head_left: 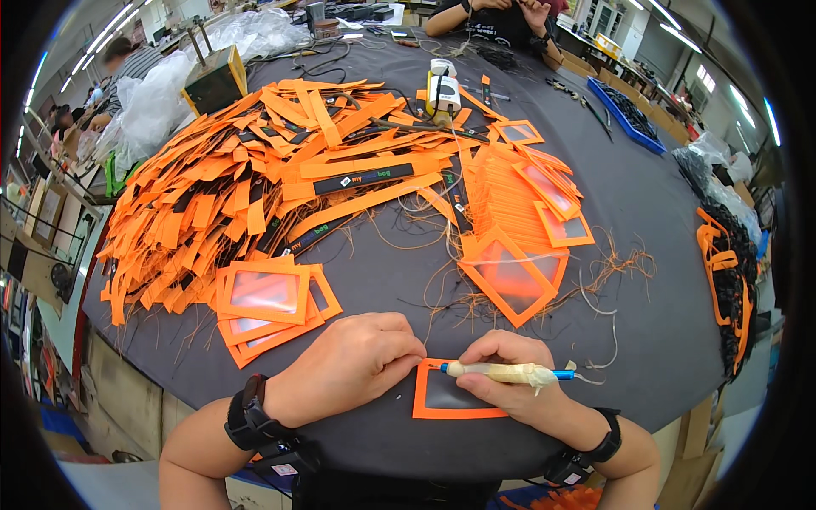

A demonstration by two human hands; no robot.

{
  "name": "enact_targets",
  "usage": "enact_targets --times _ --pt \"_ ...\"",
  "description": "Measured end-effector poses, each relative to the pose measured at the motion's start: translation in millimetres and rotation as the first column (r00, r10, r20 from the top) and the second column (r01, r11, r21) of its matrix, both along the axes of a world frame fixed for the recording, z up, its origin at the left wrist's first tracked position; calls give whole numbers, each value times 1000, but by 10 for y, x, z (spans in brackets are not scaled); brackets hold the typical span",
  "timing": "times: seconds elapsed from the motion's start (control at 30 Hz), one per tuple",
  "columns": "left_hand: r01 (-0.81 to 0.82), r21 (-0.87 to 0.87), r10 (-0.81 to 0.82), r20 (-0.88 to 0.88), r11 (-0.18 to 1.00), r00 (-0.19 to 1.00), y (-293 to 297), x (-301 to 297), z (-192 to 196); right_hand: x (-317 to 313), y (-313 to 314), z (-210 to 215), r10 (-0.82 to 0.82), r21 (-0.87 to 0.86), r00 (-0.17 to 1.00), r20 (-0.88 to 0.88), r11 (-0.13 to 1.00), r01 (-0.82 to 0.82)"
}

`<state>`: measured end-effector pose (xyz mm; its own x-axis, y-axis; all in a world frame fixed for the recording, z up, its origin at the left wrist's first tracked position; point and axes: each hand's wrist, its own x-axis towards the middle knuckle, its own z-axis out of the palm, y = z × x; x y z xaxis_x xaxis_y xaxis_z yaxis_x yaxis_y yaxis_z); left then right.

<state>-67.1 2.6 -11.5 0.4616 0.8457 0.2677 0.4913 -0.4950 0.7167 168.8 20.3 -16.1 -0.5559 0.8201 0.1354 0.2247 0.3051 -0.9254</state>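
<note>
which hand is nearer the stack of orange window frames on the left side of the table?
Left. The left hand lies just right of and below the stack of orange window frames; the right hand is farther right, holding a taped tool.

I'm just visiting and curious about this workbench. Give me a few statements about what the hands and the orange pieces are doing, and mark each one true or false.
1. The right hand holds a taped tool with a blue tip. True.
2. The left hand holds a pair of scissors. False: it holds no scissors; its fingers rest at the edge of the orange frame.
3. The orange frame under the hands lies flat on the dark table. True.
4. The big pile of orange strips is on the person's right. False: it lies to the left and ahead.
5. Both wrists wear dark bands. True.
6. The stack of orange frames lies in a blue tray. False: it lies on the table.
</note>
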Motion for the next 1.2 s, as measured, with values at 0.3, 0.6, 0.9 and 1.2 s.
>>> enact_targets --times 0.3,0.6,0.9,1.2 --pt "-10 -9 10 21 1000 1000 -2 8 2 7 -2 22 5 -16 1000 14 1000 -5" --pt "-336 49 340 -134 941 931 -27 -92 106 26 -8 16 -28 -90 1000 14 995 29" --pt "-112 14 111 -275 994 955 -187 -7 230 73 2 -27 -128 -413 963 -237 910 19" --pt "-72 221 167 -448 973 878 -626 239 126 60 2 9 18 -100 1000 -4 995 -18"
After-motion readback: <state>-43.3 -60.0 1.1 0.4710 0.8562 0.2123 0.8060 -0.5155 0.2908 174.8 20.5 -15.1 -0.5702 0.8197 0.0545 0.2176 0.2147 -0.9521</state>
